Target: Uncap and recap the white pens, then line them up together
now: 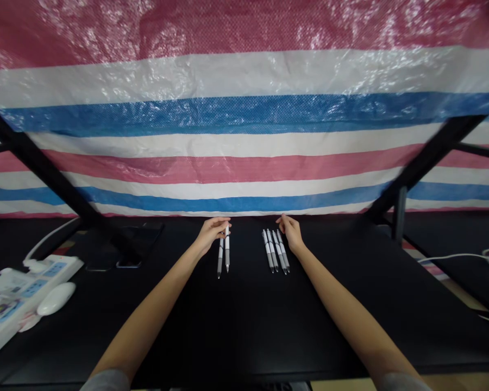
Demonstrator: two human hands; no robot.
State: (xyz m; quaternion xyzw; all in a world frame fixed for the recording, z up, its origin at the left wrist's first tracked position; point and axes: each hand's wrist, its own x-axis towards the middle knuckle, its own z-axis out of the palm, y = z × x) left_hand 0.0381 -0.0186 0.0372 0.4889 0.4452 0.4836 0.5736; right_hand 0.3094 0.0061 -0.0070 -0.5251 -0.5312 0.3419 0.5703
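Observation:
My left hand [212,234] sits at the far ends of two white-and-grey pens [224,254], which stand out side by side on the black tabletop [244,331]. Its fingers are closed over their tops, which they hide. To the right lies a fanned group of several similar pens [275,251]. My right hand [291,232] is at that group's far right end, with its fingertips next to the pen tops. It holds nothing I can see.
A white power strip [32,288] and a white mouse [56,298] lie at the left, beside dark flat devices [122,247]. A striped plastic tarp [244,125] hangs behind the table. Black metal bars [52,176] cross it. A white cable [452,257] runs at the right.

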